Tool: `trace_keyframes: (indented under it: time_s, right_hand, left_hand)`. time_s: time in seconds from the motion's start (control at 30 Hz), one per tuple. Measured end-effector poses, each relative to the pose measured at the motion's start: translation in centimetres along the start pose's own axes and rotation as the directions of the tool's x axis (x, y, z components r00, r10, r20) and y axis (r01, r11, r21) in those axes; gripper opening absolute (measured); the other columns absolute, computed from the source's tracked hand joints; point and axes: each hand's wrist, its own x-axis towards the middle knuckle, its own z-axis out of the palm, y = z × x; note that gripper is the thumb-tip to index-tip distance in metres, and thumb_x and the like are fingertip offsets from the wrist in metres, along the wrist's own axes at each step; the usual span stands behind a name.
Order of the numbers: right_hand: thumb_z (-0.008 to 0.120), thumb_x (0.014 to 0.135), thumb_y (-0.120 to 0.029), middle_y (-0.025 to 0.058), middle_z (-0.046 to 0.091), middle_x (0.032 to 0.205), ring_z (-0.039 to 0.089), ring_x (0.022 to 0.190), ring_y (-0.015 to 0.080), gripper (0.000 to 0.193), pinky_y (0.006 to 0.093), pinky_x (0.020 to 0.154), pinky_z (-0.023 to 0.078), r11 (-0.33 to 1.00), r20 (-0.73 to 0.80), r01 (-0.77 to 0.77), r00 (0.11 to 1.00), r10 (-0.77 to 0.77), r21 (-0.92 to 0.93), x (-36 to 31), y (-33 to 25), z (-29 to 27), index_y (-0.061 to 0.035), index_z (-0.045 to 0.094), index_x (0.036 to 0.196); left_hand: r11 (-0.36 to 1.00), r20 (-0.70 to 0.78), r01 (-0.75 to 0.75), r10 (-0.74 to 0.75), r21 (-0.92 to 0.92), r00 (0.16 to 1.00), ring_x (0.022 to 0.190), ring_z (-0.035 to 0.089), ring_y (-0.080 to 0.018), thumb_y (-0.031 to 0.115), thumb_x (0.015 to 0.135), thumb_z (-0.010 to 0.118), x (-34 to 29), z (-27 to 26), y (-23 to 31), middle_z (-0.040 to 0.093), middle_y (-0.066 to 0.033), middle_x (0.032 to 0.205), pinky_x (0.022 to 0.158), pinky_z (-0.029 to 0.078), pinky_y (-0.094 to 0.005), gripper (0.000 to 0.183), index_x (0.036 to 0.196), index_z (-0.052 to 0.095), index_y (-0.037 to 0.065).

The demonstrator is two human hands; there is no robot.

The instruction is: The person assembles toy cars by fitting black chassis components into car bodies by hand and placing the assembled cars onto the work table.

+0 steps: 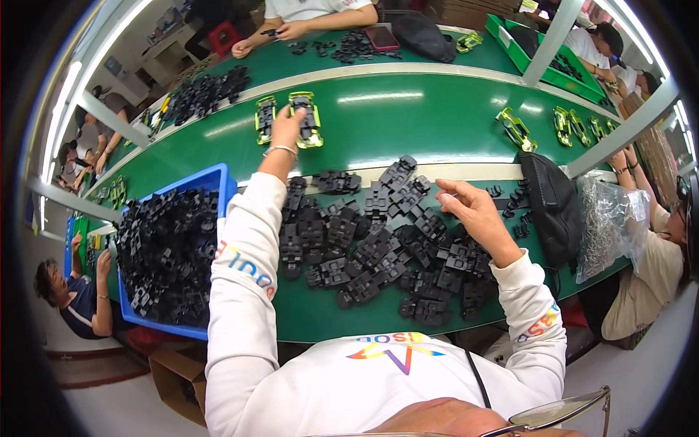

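Observation:
My left hand (285, 131) reaches forward over the green belt. Its fingers close on the near-left side of a lime-green and black toy car chassis (309, 122). A second such chassis (265, 119) lies just left of the hand. My right hand (473, 213) is held above the right side of a pile of black plastic parts (371, 251), fingers apart and apparently holding nothing. To its right lie several small black pieces (518, 207).
A blue bin (224, 191) full of black parts stands at left. At right are a black pouch (547, 211) and a clear bag of screws (608, 226). More green chassis (516, 130) sit on the belt (393, 109). A co-worker (313, 14) works opposite; metal posts (551, 42) frame the table.

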Motion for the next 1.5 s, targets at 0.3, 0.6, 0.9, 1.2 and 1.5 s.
trace_keyframes:
  time_s: [0.3,0.6,0.9,1.2,1.5]
  right_hand:
    - [0.064,0.094,-0.018,0.0047,0.067,0.099,0.060,0.086,0.0113,0.031,0.0260,0.077,0.048,0.969,-0.057,0.013,0.998,-0.028,-0.248,2.9,0.3,-2.1,-0.0019,0.064,0.120]
    - [0.066,0.088,-0.020,0.0124,0.066,0.100,0.064,0.085,0.0263,0.033,0.0351,0.078,0.050,0.795,-0.038,0.008,0.999,-0.039,-0.606,5.8,0.2,-2.1,0.0002,0.065,0.115]
    - [0.076,0.077,-0.031,0.0188,0.059,0.126,0.057,0.113,0.0368,0.062,0.0458,0.095,0.047,0.428,-0.502,-0.347,0.798,-0.334,-0.835,11.5,6.9,-16.1,-0.0056,0.055,0.130]
    - [0.080,0.071,-0.042,0.0176,0.062,0.120,0.059,0.111,0.0344,0.068,0.0438,0.093,0.048,0.364,-0.527,-0.457,0.842,-0.118,-0.812,13.6,7.3,-19.3,-0.0082,0.060,0.127]
    - [0.081,0.078,-0.037,0.0126,0.066,0.107,0.064,0.096,0.0194,0.066,0.0308,0.086,0.049,0.906,-0.606,-0.005,0.745,-0.279,-0.422,8.9,2.7,-16.5,0.0045,0.057,0.124]
  left_hand:
    - [0.965,-0.130,-0.079,0.114,0.249,0.985,0.112,0.063,-0.0284,0.023,0.087,0.070,7.0,2.5,-3.1,0.063,-0.0212,0.125,0.097,0.046,-0.0348,0.056,0.131,0.053,-0.007]
    - [0.701,-0.065,-0.104,0.210,0.706,0.976,0.112,0.056,-0.0475,0.032,0.089,0.062,5.1,3.5,-1.2,0.060,-0.0322,0.118,0.098,0.043,-0.0494,0.057,0.130,0.051,-0.006]
    - [0.970,0.247,-0.167,0.207,-0.176,0.947,0.120,0.058,-0.0253,0.021,0.098,0.056,-8.1,3.6,10.0,0.056,-0.0187,0.132,0.098,0.047,-0.0351,0.048,0.138,0.046,-0.005]
    - [0.565,0.560,0.077,0.776,-0.822,0.290,0.090,0.064,-0.0308,0.009,0.092,0.062,-26.6,-0.2,24.5,0.069,-0.0171,0.088,0.084,0.053,-0.0370,0.014,0.089,0.074,0.000]
    - [0.581,0.611,0.233,0.625,-0.780,0.487,0.118,0.046,-0.0252,0.011,0.081,0.078,-31.0,-3.0,27.3,0.053,-0.0001,0.115,0.100,0.040,-0.0416,0.015,0.092,0.071,0.019]
